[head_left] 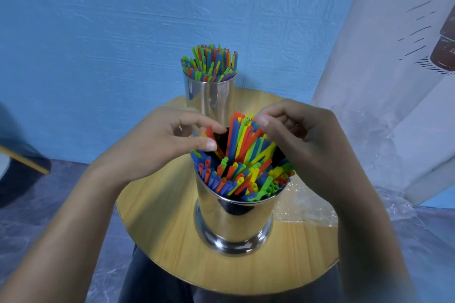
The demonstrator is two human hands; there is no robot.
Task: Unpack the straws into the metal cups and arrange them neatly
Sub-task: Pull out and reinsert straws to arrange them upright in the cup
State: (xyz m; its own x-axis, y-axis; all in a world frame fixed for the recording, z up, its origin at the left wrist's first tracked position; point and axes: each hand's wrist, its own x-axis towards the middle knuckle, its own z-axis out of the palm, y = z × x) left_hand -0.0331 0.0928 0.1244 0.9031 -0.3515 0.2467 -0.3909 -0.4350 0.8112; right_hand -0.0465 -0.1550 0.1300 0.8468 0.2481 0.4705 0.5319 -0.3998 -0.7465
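**Item 1. Far shiny cylindrical metal cup** (209, 98), at the back edge of the round pale wooden surface (157, 229). I log it as filled. Its thin red, green, blue and yellow plastic straws (209, 64) stand upright, fanning slightly, with their tips roughly level. I judge this cup finished.

**Item 2. Near shiny metal cup with a flared foot** (234, 221), at the middle of the surface, apart from the first. It is full too, but untidy. The straws on my side lean out over the rim with their tips low. A tall sheaf (243, 135) at the back rises higher and slants. A dark gap shows at the back left.

**Item 3. Left hand** (172, 140). Thumb and forefinger pinch a single red straw (210, 131) at the back-left rim of the near cup.

**Item 4. Right hand** (295, 135). The fingers curl over the tips of the tall sheaf and the thumb presses against them. I read this as a grip on those straws, though the palm side is hidden.

**Item 5. Crumpled clear plastic wrapper** (305, 206), lying on the surface just right of the near cup and trailing off the edge. I see no straws in it, though its transparency makes that hard to confirm.

**Status.** Unpacking looks complete. What remains, in my judgement, is tidying the near cup: settling the tall sheaf, closing the gap and levelling the tips.
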